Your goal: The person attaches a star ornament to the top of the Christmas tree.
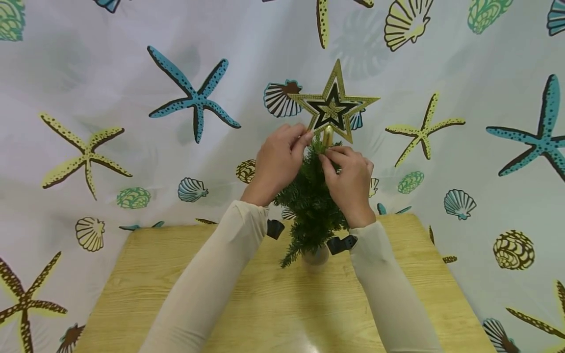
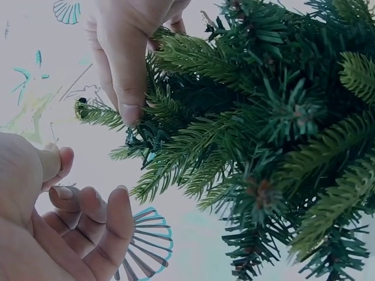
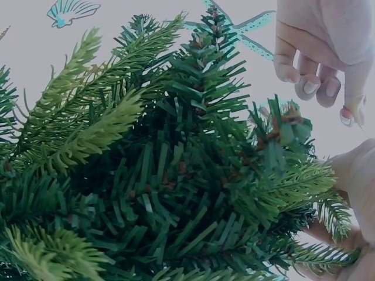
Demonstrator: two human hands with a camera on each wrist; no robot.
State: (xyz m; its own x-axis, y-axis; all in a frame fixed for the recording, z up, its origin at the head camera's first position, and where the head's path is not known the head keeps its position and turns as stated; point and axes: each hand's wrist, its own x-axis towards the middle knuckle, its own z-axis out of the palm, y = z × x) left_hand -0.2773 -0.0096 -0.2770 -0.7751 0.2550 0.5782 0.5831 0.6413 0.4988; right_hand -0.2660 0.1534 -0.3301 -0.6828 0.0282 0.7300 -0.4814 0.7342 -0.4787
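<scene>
A gold star tree topper (image 1: 334,110) with black inner outlines stands on the tip of a small artificial Christmas tree (image 1: 311,206). With thumb and forefinger, my left hand (image 1: 281,156) pinches the star's lower left point; its other fingers are loosely curled in the left wrist view. My right hand (image 1: 350,179) pinches the tree's top sprigs just below the star's gold base (image 1: 328,136). Green needles (image 3: 304,181) partly cover that hand in the right wrist view. The left wrist view shows the right thumb (image 2: 130,108) pressing against the upper branches.
The tree rises from a pale round base (image 1: 315,257) on a light wooden table (image 1: 265,304). Behind and at both sides hangs a white cloth (image 1: 132,88) printed with starfish and shells. A dark wrist camera (image 1: 342,244) sits close to the lower branches.
</scene>
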